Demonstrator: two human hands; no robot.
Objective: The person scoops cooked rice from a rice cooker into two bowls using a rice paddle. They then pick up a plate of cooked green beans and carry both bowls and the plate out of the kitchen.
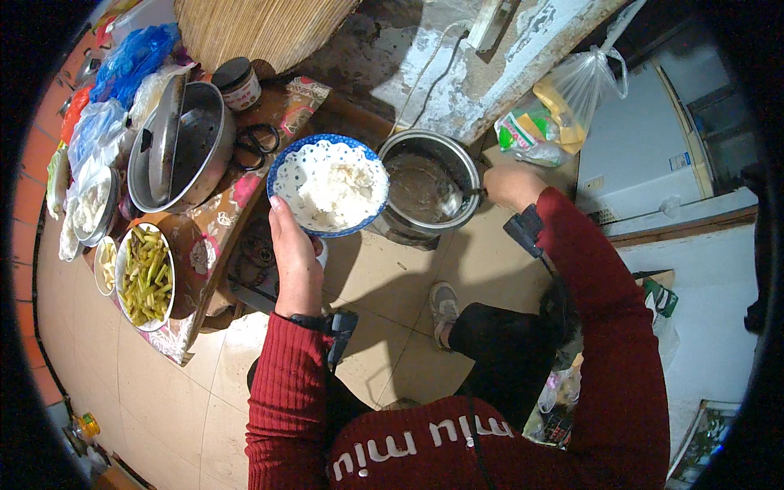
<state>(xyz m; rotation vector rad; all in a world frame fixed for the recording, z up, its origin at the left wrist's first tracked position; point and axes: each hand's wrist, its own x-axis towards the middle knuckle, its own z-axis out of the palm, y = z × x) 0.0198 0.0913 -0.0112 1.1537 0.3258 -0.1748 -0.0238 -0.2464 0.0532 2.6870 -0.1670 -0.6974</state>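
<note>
My left hand (293,257) grips the near left rim of a blue-edged patterned bowl (327,185), which holds white cooked rice (344,191). Just right of the bowl is a deep metal pot (429,228) with brownish, cloudy liquid inside. A spoon or ladle with a pale, shiny head (450,201) rests partly in that liquid at the pot's right side. My right hand (513,185) is closed around its dark handle at the pot's right rim. The bowl's left part of the rim slightly overlaps nothing else; its right edge comes close to the pot's rim in this view.
On the left, a table with a floral cover (205,251) holds an oval plate of cut green vegetables (147,275), a metal pan with a lid (205,177), black-handled scissors (256,146), a jar (237,84) and plastic bags. A filled clear bag (551,116) hangs at upper right.
</note>
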